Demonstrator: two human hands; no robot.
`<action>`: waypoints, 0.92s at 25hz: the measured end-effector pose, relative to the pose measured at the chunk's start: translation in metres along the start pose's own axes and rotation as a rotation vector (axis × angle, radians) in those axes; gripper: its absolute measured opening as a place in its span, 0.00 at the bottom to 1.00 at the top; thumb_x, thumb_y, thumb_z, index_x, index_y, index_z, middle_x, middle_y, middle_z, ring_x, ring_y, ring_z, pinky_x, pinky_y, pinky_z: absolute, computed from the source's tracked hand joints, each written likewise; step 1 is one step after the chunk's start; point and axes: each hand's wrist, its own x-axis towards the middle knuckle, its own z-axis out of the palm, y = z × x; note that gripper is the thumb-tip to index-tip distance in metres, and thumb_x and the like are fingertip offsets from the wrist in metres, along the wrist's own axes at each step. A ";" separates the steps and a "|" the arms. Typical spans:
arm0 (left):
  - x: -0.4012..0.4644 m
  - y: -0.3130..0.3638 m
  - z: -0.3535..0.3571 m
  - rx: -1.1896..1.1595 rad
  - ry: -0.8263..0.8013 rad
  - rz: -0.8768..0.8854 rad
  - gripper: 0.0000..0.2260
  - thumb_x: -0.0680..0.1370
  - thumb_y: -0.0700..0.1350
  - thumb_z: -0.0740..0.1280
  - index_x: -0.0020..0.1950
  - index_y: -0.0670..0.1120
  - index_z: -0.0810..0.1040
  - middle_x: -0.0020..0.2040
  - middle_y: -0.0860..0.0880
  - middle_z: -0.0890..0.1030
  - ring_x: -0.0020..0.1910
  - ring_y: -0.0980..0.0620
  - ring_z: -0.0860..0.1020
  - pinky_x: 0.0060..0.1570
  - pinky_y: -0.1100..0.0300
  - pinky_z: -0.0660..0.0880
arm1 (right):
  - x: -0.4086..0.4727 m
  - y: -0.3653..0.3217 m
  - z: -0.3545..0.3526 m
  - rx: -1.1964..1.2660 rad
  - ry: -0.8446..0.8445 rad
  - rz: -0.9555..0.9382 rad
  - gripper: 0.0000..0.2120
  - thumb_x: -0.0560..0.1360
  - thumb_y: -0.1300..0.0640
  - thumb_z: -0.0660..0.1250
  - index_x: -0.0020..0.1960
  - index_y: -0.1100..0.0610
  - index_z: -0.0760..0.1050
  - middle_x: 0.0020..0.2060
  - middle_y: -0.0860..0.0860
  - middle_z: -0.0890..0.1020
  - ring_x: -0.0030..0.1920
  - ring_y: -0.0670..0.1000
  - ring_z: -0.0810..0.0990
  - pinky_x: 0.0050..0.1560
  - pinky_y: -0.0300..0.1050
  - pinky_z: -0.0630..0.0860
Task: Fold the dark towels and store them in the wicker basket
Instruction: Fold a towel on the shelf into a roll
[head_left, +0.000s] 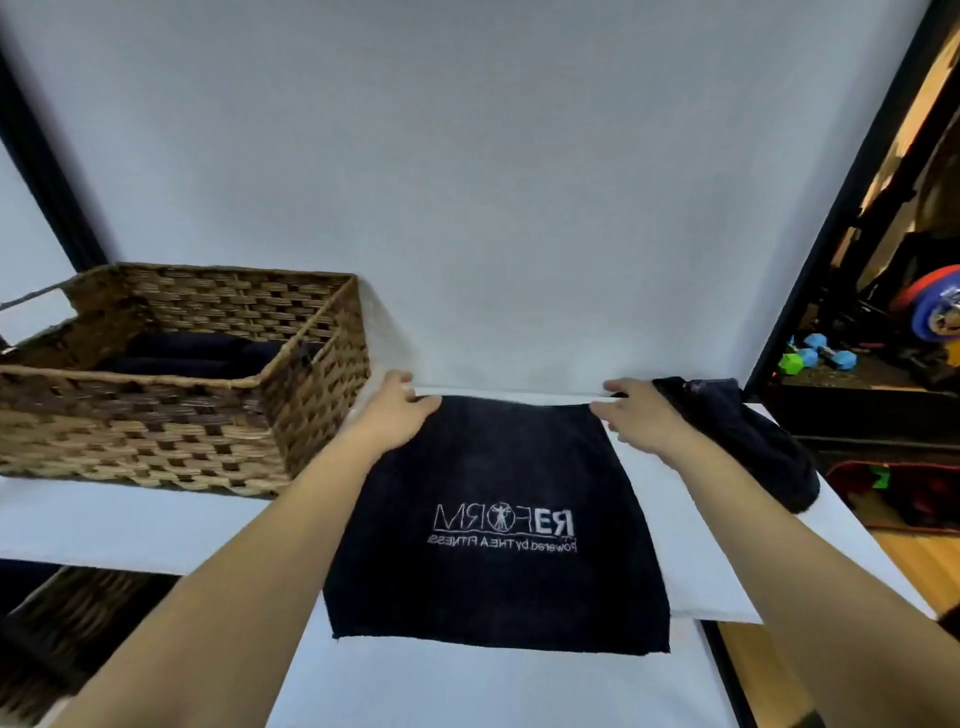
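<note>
Dark towel spread flat on the white surface, both hands at its far corners.

The left hand (397, 410) grips the far-left corner of the dark towel (498, 525); the right hand (636, 413) grips the far-right corner, fingers curled over the edge. The towel lies on the surface (156, 525), its near edge hanging over the front. The wicker basket (171, 374) stands just left of it and contains folded dark towels (192, 353). A crumpled dark towel (748, 431) lies at right.
</note>
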 end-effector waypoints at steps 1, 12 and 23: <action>0.003 -0.024 0.017 0.183 -0.103 0.001 0.26 0.81 0.51 0.68 0.76 0.47 0.65 0.76 0.44 0.70 0.73 0.46 0.70 0.70 0.54 0.67 | 0.000 0.014 0.012 -0.172 -0.091 -0.026 0.22 0.79 0.49 0.69 0.70 0.55 0.74 0.61 0.53 0.81 0.62 0.54 0.80 0.66 0.47 0.74; -0.102 -0.081 0.011 0.574 -0.031 0.723 0.12 0.81 0.52 0.66 0.61 0.48 0.79 0.64 0.52 0.79 0.66 0.51 0.74 0.64 0.49 0.73 | -0.119 0.019 0.096 -0.617 -0.169 -0.536 0.19 0.82 0.44 0.61 0.70 0.48 0.73 0.72 0.46 0.72 0.71 0.51 0.68 0.72 0.52 0.60; -0.188 -0.092 0.070 0.844 -0.081 0.790 0.29 0.79 0.59 0.67 0.77 0.51 0.66 0.80 0.52 0.63 0.81 0.49 0.57 0.80 0.47 0.49 | -0.236 0.100 0.073 -0.332 0.483 -0.042 0.12 0.80 0.47 0.66 0.58 0.54 0.77 0.53 0.51 0.78 0.56 0.55 0.75 0.56 0.52 0.73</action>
